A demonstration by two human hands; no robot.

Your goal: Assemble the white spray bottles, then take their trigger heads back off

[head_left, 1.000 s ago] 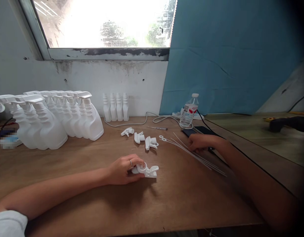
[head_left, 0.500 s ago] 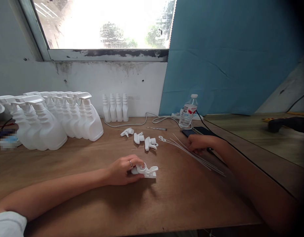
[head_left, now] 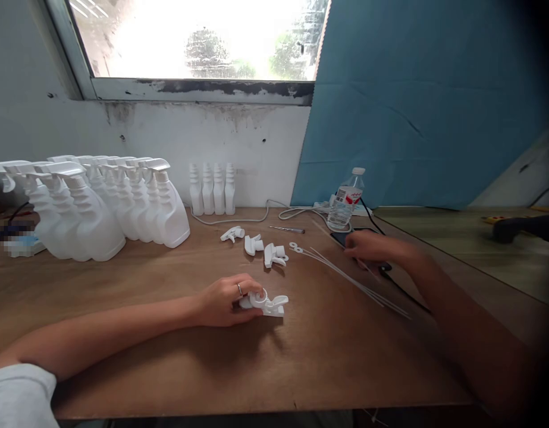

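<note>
My left hand (head_left: 232, 300) is closed around a white spray trigger head (head_left: 269, 304), which lies on its side on the wooden table with its round collar facing up. Farther right, my right hand (head_left: 367, 246) pinches a thin, translucent dip tube (head_left: 369, 268), blurred by motion and partly covered by the fingers. Several similar dip tubes (head_left: 345, 274) lie slantwise on the table, with small white rings (head_left: 294, 246) at their far end. Between the hands and the wall rest three loose trigger heads: one (head_left: 232, 234), another (head_left: 253, 245) and a third (head_left: 275, 255).
White spray bottles (head_left: 96, 220) with trigger heads stand in rows at the left. Several small white bottles (head_left: 218, 193) line the wall. A screwdriver (head_left: 286, 230), a clear water bottle (head_left: 343, 205), a dark phone (head_left: 341, 238) and cables (head_left: 251, 221) lie toward the back.
My right hand has lifted up and away from the pile of dip tubes with one tube in its fingers. My left hand still holds the trigger head in place.
</note>
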